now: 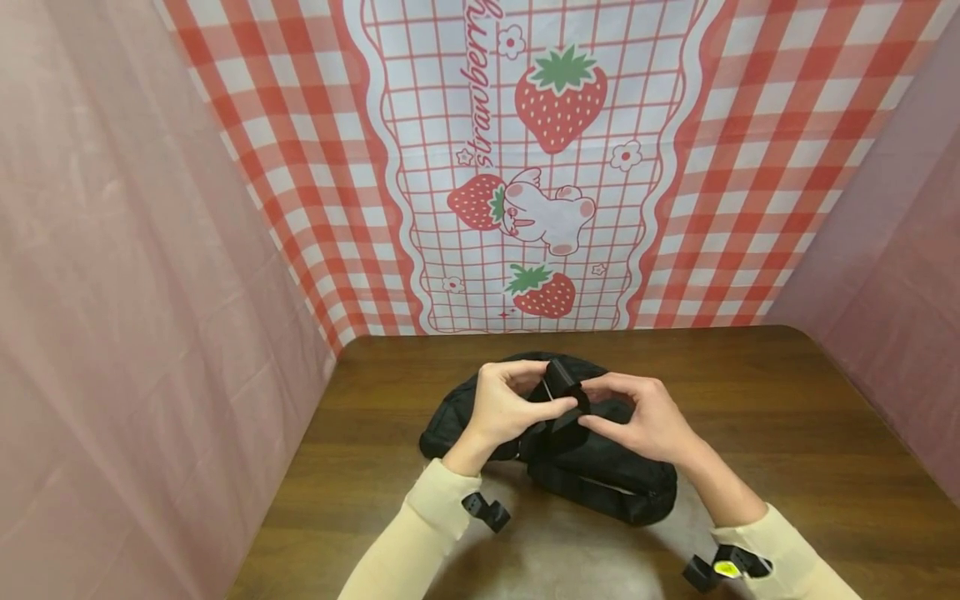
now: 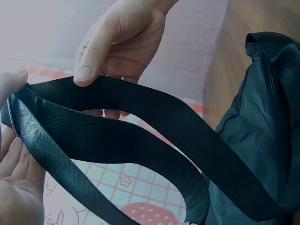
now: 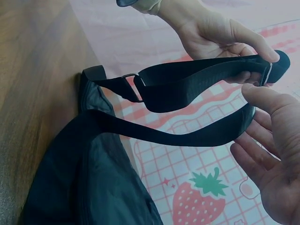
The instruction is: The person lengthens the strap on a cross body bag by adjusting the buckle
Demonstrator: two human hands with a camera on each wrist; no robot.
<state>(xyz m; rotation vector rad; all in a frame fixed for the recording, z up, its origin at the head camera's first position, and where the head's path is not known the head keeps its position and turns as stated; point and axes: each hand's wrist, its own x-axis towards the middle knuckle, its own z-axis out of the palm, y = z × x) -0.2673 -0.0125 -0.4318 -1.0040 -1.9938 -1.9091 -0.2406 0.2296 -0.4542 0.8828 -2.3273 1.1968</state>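
Observation:
A black fabric bag [image 1: 622, 467] lies on the wooden table, its wide webbing strap [image 2: 187, 126] lifted in loops above it. My left hand [image 1: 506, 404] pinches the strap at a thin metal slider [image 3: 268, 73], thumb on one side and fingers on the other. My right hand [image 1: 637, 412], just to the right, pinches another stretch of the strap between thumb and fingers. A metal ring [image 3: 133, 86] joins a strap loop to the short end piece near the bag in the right wrist view. Part of the bag is hidden behind both hands.
The brown table [image 1: 750, 400] extends around the bag on both sides. Behind it hangs a checkered cloth [image 1: 300, 167] with strawberry prints, and pink curtains [image 1: 135, 292] stand at left and right. Small black wrist cameras [image 1: 487, 510] sit on both cream sleeves.

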